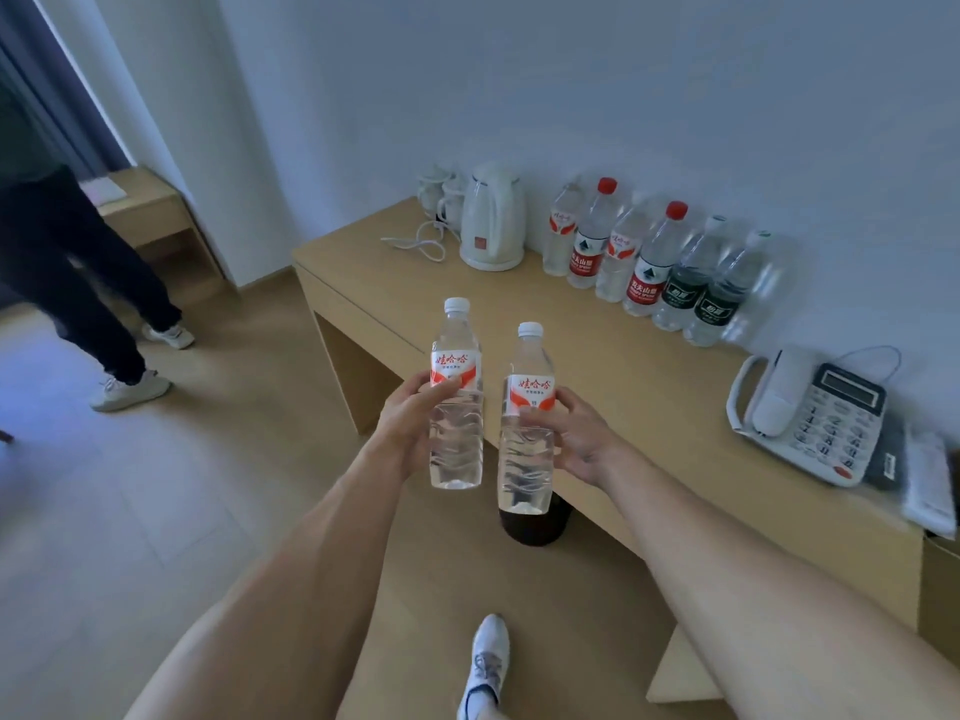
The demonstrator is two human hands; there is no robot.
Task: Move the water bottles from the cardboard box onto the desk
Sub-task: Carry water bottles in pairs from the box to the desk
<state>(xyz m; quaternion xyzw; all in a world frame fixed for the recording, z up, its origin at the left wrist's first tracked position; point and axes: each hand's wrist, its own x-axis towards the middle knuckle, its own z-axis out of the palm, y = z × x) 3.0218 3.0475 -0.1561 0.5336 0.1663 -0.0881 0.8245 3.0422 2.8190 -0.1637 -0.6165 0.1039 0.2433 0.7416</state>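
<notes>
Head view shows you holding two clear plastic water bottles upright in the air, short of the desk's (613,366) front edge. Each has a white cap, a red-and-white label and a ribbed lower body. Your left hand (410,423) wraps around the left bottle (456,407) at mid-height; your right hand (576,433) grasps the right bottle (527,428) the same way. The desk is pale, smooth wood, with a row of bottles (649,262) along the wall beside a white kettle (491,220).
</notes>
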